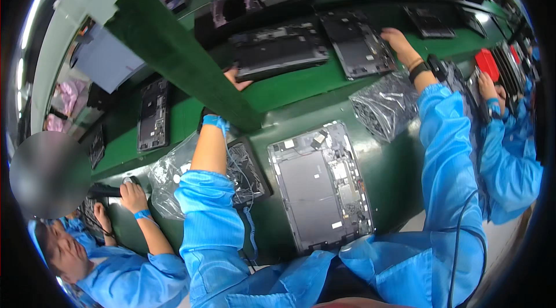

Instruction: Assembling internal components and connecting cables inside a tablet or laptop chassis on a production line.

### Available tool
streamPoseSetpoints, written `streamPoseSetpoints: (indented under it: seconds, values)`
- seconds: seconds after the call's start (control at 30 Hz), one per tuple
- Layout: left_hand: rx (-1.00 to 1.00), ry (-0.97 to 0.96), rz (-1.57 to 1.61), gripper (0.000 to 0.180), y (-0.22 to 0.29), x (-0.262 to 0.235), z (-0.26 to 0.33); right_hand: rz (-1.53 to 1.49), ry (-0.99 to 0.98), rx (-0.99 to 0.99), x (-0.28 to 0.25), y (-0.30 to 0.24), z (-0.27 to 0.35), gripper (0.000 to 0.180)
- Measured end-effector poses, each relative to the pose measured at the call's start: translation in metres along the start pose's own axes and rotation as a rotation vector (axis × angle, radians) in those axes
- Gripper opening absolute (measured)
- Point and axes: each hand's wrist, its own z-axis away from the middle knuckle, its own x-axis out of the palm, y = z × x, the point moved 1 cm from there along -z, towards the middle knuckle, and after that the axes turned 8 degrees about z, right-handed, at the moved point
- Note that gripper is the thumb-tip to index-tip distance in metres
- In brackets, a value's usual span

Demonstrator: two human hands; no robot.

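My left hand [236, 79], partly hidden by a green post, has its fingers at the near left corner of a dark laptop base [281, 50] on the raised green shelf. They appear closed on that corner. My right hand [401, 46] is by the right edge of another opened laptop base [356, 44], its fingers loosely bent at the rim and seemingly not gripping. Between my arms, on the bench, lies a larger grey laptop base [310, 186] with its circuit board and cables exposed.
The green post [179, 59] rises beside my left forearm. Clear plastic bags lie left [168, 177] and right [387, 105], the left one near a dark unit [246, 172]. A blue coiled cord [250, 227] hangs below it. Co-workers sit on both sides; a conveyor runs beyond.
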Motion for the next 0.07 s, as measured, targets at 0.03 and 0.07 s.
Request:
streamPoseSetpoints:
  seconds: [0.03, 0.07]
  values:
    - [0.126, 0.225, -0.062, 0.05, -0.016, 0.006, 0.0, 0.007, -0.006, -0.081, -0.012, 0.001, -0.007, 0.04]
    - [0.21, 0.458, -0.153, 0.057, -0.09, 0.009, 0.013, -0.041, -0.04, -0.083, 0.008, -0.024, -0.004, 0.049]
